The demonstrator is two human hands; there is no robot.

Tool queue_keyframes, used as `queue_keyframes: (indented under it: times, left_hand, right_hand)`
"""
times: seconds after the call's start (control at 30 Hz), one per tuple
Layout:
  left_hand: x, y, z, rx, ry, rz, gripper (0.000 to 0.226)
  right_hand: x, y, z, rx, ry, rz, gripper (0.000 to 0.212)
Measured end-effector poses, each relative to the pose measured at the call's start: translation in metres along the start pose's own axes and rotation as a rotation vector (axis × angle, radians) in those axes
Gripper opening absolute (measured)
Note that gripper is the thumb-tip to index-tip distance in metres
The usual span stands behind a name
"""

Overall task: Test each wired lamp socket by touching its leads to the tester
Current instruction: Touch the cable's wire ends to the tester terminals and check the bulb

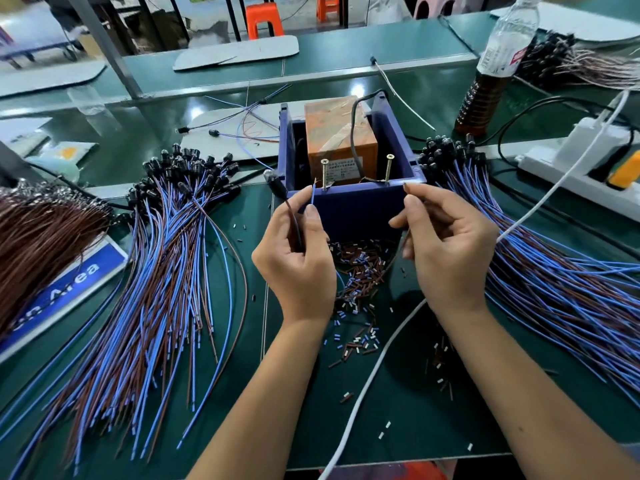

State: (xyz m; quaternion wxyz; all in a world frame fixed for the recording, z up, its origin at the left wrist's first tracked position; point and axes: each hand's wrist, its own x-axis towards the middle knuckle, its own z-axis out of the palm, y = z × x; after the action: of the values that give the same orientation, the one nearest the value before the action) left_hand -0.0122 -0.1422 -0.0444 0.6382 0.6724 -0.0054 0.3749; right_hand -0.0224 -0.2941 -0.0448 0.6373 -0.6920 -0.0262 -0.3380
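My bench mat [398, 410] is matt green w/ slight sheen; tester box [360, 209] smooth blue plastic, its two screws [324, 173] shiny brass-ish metal; leads [156, 306] glossy plastic-coated

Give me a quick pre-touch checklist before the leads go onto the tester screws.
1. Socket in hand: ok, left hand holds its wires.
2. Blue lead at the left screw: ok, tip close beside it; contact cannot tell.
3. Brown lead at the right screw: cannot tell, right hand hides it.
4. Both screws exposed: ok.
5. Lamp lit: not ok, looks dark.
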Motion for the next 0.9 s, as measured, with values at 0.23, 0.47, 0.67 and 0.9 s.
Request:
queue_keyframes:
  times: [0.23, 0.47, 0.67, 0.9]
  left_hand:
    - [-0.002, 0.001, 0.001, -0.001, -0.001, -0.037, 0.022]
    - [-0.002, 0.001, 0.002, -0.008, -0.001, -0.034, 0.020]
    - [-0.003, 0.000, 0.003, -0.022, -0.012, -0.036, 0.019]
    - [-0.003, 0.002, 0.003, -0.012, -0.003, -0.018, 0.019]
  right_hand:
    - [0.006, -0.002, 0.013, -0.165, 0.076, -0.119, 0.020]
    - [0.008, -0.003, 0.013, -0.229, 0.061, -0.192, 0.021]
    - [0.007, -0.003, 0.012, -0.237, 0.053, -0.196, 0.021]
    - [0.007, -0.003, 0.013, -0.214, 0.050, -0.180, 0.022]
